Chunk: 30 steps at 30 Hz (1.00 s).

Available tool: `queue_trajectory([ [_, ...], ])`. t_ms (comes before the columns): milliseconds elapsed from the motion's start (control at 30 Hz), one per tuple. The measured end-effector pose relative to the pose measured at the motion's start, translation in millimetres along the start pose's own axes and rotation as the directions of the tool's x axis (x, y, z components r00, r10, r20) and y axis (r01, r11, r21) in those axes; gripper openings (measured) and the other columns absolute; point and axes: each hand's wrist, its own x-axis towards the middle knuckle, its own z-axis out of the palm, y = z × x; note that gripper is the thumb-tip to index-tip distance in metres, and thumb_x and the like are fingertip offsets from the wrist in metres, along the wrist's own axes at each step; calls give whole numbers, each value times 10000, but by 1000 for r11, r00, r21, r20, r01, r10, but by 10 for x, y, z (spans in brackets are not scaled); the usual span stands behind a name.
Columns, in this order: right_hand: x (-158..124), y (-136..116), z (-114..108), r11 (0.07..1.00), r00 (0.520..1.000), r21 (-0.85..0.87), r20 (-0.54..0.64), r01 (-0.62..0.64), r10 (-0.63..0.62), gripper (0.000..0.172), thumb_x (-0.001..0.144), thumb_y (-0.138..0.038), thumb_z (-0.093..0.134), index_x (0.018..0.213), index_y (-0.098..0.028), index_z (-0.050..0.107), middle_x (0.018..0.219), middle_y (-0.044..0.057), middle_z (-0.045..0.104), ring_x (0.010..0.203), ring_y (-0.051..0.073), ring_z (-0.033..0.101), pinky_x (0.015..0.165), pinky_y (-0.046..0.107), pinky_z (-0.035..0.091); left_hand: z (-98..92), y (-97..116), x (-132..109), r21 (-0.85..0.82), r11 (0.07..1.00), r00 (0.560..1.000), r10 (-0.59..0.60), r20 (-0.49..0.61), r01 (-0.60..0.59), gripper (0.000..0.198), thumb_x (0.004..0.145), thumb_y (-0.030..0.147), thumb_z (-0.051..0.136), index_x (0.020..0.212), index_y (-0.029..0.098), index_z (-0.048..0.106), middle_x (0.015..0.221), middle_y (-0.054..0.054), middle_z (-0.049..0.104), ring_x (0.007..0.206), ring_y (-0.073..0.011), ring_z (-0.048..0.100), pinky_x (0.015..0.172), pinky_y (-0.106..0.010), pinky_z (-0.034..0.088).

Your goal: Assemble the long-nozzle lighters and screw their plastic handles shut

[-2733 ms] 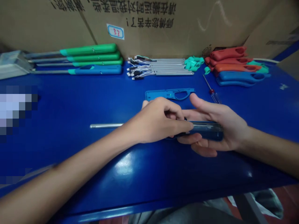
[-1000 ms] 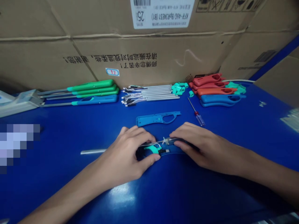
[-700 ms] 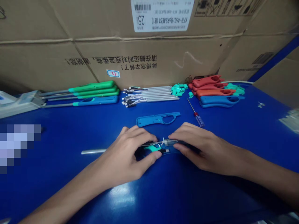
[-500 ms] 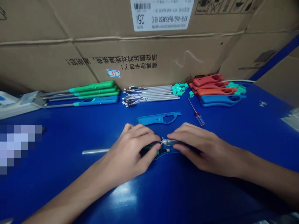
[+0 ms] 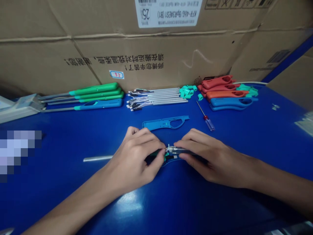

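Note:
My right hand (image 5: 207,153) closes thumb and fingers around a clear fuel tank (image 5: 173,149) with a white valve at its left end. The palm hides the rest of the tank. Thumb and forefinger of my left hand (image 5: 143,151) pinch a thin wire or tube (image 5: 166,149) right by that valve. Below the fingertips lies a blue lighter half-shell (image 5: 168,163), partly covered, with a black piece with a white tip (image 5: 173,157) in it. A silver metal tube (image 5: 97,158) sticks out left from under my left hand. Just beyond the hands rests another blue half-shell (image 5: 156,125), inner side up.
Finished-looking green and blue lighters (image 5: 97,94) lie at back left. Metal tubes with wires (image 5: 163,97) and teal caps (image 5: 187,92) sit at back centre. A screwdriver (image 5: 208,123) lies near red, orange and blue shells (image 5: 227,94). A cardboard box (image 5: 117,49) stands behind.
The view has shifted slightly. Both hands keep their grips at the tank's valve end, with only a slight movement of the fingers.

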Motion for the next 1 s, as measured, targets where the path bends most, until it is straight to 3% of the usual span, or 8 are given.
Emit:
queue_trajectory([
  [200,13,-48,-22,999,1000,-34,6,-14,15,153,1016,-163,464,990,-160,615,924,53,577,884,184,535,795,317,468,36,-12,4,-63,997,998,-50,-33,48,149,881,160,586,793,162,707,787,-7,719,781,-167,598,728,-363,358],
  [433,-19,-26,-24,997,1000,-75,-17,21,-22,164,1010,-159,466,940,-146,614,874,61,585,828,186,534,744,320,460,84,-62,-7,-143,990,998,2,-66,-12,149,869,127,582,797,130,712,779,-44,720,778,-181,589,746,-352,450],
  [600,-22,60,-75,990,971,-83,-199,118,-132,146,958,-119,539,1062,-124,641,870,69,631,817,180,569,719,303,480,39,-146,-19,-92,996,992,-15,-125,3,137,852,119,598,771,137,707,762,-32,721,729,-167,604,720,-344,438],
  [700,-13,86,-197,983,953,-136,-258,127,-159,182,932,-119,575,1096,-146,647,872,61,666,810,182,616,730,302,506,21,-138,0,-61,998,996,-19,-86,14,136,877,157,608,783,156,707,771,-16,723,747,-164,623,729,-344,416],
  [767,-65,94,-309,973,946,-223,-299,62,-129,195,932,-154,589,1116,-172,651,884,50,689,815,186,649,733,299,522,13,-118,2,-39,999,998,-3,-57,1,141,893,164,595,801,163,701,797,-16,728,769,-166,634,739,-345,409],
  [867,-308,135,-466,925,917,-340,-398,-171,22,176,939,-240,604,1093,-189,671,942,46,730,813,188,691,695,289,546,-11,-99,-31,-14,1000,1000,11,-26,-11,145,917,178,568,842,179,692,863,-23,734,822,-177,651,775,-351,420],
  [967,-734,248,-548,815,853,-392,-473,-428,221,198,963,-306,550,1006,-177,694,930,61,751,740,184,708,562,265,538,-28,-125,-96,-1,999,999,48,-17,-48,120,920,221,574,911,240,692,924,1,738,857,-188,668,823,-360,441],
  [1000,-892,302,-560,753,824,-436,-512,-493,243,241,970,-332,523,1006,-168,695,929,73,754,749,198,714,613,289,562,-27,-146,-117,-6,998,998,61,-22,-61,109,910,236,591,938,264,693,935,14,740,864,-191,671,844,-360,451],
])
